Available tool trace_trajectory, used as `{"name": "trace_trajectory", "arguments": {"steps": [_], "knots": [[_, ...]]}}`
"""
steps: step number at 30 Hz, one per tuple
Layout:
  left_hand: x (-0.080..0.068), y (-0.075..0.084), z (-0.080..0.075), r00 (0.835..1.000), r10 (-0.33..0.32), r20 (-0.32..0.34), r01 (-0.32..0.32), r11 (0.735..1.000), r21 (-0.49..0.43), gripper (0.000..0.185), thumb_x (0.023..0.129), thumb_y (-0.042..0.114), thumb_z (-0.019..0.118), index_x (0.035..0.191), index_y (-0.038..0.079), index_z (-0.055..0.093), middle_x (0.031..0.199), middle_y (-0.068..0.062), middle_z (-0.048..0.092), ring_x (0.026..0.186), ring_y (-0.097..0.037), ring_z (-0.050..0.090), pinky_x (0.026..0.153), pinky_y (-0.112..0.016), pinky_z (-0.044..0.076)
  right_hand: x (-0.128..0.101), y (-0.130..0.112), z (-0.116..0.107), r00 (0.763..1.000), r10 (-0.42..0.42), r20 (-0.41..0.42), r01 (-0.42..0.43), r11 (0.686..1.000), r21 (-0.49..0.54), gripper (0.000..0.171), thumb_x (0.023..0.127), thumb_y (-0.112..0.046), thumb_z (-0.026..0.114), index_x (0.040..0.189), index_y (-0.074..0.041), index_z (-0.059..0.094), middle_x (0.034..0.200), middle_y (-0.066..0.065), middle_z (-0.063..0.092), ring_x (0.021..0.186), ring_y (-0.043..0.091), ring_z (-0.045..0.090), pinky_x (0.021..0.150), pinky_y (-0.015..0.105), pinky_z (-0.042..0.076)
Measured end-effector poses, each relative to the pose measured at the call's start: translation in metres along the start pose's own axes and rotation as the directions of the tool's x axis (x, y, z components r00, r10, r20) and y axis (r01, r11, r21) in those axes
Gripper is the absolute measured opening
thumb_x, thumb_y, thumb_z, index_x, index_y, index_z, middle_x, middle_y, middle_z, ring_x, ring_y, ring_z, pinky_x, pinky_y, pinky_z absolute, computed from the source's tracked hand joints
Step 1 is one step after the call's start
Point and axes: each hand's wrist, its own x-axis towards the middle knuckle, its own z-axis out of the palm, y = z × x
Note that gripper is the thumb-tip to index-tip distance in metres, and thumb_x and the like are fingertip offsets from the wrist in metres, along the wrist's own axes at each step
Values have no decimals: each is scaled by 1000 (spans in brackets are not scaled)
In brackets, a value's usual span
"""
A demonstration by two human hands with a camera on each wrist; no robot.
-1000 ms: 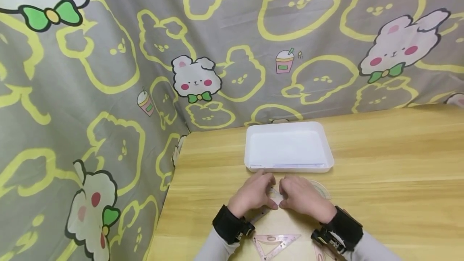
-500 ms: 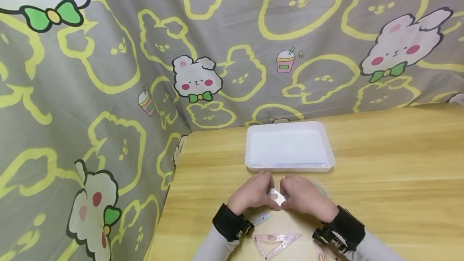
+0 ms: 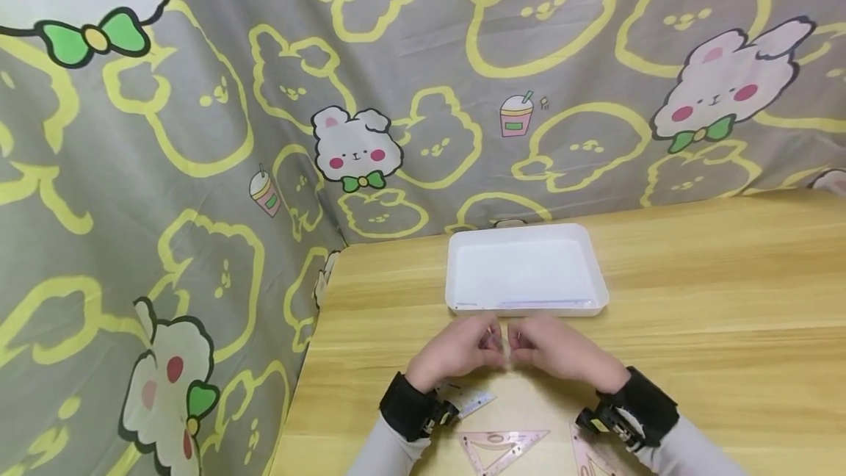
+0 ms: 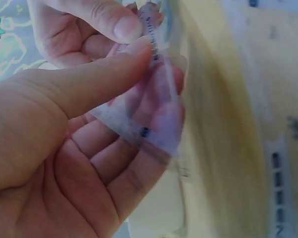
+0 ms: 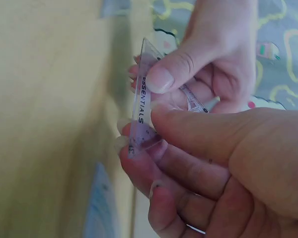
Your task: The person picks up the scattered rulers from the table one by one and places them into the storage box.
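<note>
Just in front of the white tray, my left hand (image 3: 459, 344) and right hand (image 3: 558, 347) meet around a small clear set square (image 5: 140, 111). Thumbs and fingers of both pinch it. Black lettering runs along one edge in the right wrist view, where the piece stands tilted. Seen from the left wrist, the set square (image 4: 161, 116) is see-through, with my left fingers behind it and the thumb across its front. In the head view my hands hide most of it. Nearer the body lie a bluish set square (image 3: 477, 404) and a pink set square (image 3: 489, 439).
A white tray (image 3: 529, 311) stands at the back against the patterned cloth (image 3: 423, 57), with a long clear strip along its front inside. Another pink triangular piece (image 3: 584, 454) lies by the right wrist strap. A bluish clear piece (image 5: 100, 208) shows low in the right wrist view.
The set square between my hands has turned from showing its face and cut-out to being mostly hidden. Both wrists have moved slightly apart, and the round clear piece behind my right hand is now covered.
</note>
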Motion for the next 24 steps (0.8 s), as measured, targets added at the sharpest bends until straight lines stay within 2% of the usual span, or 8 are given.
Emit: {"name": "trace_trajectory", "arguments": {"steps": [3,6,10,14,19,24], "knots": [[-1,2,-5,999,-3,-34,1,998,-71,17,97,18,77,103,12,61,88,9,68,75,1,60,69,-18,49,0,2,-12,1000,-8,16,6,998,66,16,92,-11,76,85,-16,62,71,-11,60,63,2,51,61,24,46],[-4,2,-11,994,-10,-112,-2,994,-111,10,100,18,73,103,13,64,93,4,74,82,0,65,74,-20,52,-1,2,-25,1000,18,-6,-18,996,85,14,92,-11,77,87,-15,64,71,-9,63,61,3,53,59,25,47],[-2,0,-15,972,-12,-234,-32,983,-183,4,102,20,71,100,16,70,90,0,75,79,-9,69,72,-22,54,-3,4,-40,996,60,-63,-55,995,83,14,93,-12,77,88,-15,65,71,-7,67,61,4,54,59,25,47],[5,4,-15,947,-35,-319,-49,967,-251,5,102,20,70,103,16,73,87,-3,74,75,-13,68,68,-23,53,-5,6,-50,987,99,-129,-89,993,80,12,93,-12,77,90,-14,66,75,-4,71,64,6,59,62,27,47],[31,13,-12,925,-47,-376,-67,956,-285,11,102,19,69,110,13,75,87,-4,76,74,-5,66,69,-22,52,-11,15,-62,957,148,-250,-143,989,40,14,91,-11,80,101,-8,70,81,-3,71,68,8,64,64,28,52],[59,25,-11,910,-49,-412,-88,947,-308,15,104,17,67,112,8,75,89,-10,76,75,-14,69,69,-23,52,-15,27,-73,916,180,-358,-183,983,27,21,92,-12,80,110,-5,72,87,4,75,72,14,67,63,30,53]]}}
